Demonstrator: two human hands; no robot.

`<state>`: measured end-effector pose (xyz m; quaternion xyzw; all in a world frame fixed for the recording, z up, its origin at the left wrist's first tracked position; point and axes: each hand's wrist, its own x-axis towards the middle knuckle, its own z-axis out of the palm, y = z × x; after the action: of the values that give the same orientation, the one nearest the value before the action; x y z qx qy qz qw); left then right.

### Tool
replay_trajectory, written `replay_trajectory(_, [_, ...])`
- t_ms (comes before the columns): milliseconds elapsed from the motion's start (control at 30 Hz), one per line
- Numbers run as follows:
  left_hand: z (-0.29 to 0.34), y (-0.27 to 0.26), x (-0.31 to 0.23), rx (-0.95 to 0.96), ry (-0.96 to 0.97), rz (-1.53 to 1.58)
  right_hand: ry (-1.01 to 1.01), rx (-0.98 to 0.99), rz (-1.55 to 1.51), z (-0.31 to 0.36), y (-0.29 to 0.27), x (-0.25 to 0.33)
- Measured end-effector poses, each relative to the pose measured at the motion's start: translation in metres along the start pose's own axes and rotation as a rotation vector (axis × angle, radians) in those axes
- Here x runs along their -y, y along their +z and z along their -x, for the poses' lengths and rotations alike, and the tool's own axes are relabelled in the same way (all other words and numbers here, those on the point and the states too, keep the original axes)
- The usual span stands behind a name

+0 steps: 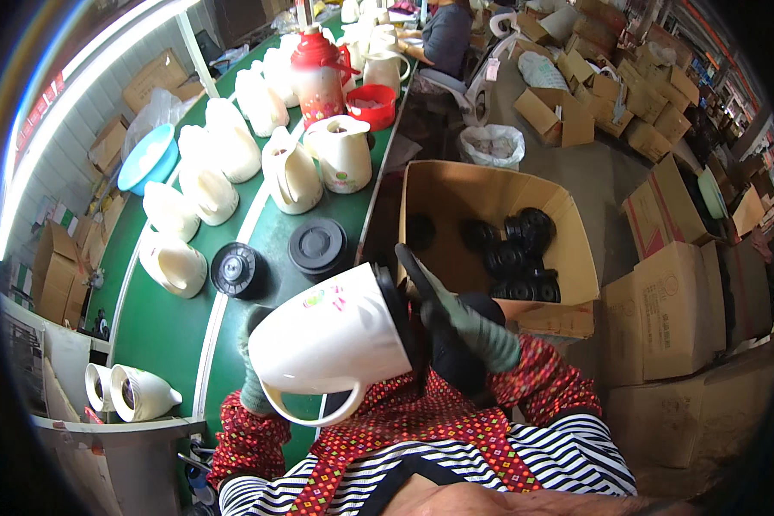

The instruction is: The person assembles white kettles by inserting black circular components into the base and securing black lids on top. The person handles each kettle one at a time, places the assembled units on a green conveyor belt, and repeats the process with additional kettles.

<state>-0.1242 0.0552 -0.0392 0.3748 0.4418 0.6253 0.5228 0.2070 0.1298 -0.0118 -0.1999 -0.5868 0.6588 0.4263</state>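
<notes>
A white vacuum jug (327, 331) lies tilted on its side in front of me, its handle hanging low and a small pink-and-green print on its body. My left hand (253, 383), in a grey-green glove with a dark coating, wraps its left end, mostly hidden behind it. At the jug's right end is a round black base (392, 305). My right hand (469, 327), gloved alike, has its palm side against that base with fingers stretched out. Beyond the jug, two black round parts, a ribbed one (236, 269) and a smoother one (317, 245), rest on the green table.
Several white jugs (290, 176) stand along the green table (159, 344), with a red flask (316, 77) and red bowl (371, 107) farther off. An open carton (568, 224) of black parts is at my right. A person (446, 39) sits at the far end.
</notes>
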Motion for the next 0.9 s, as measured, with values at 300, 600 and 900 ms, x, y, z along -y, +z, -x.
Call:
replay_trajectory(300, [-0.021, 0.024, -0.065, 0.14, 0.893, -1.137, 0.092, 0.035, -0.263, 0.002, 0.005, -0.037])
replay_trajectory(600, [-0.024, 0.002, 0.014, 0.224, -0.061, -0.101, -0.527, 0.091, 0.719, 0.001, 0.025, 0.044])
replay_trajectory(900, [-0.024, 0.013, 0.078, 0.314, -0.308, 0.257, -0.407, 0.137, 0.829, -0.011, 0.019, 0.045])
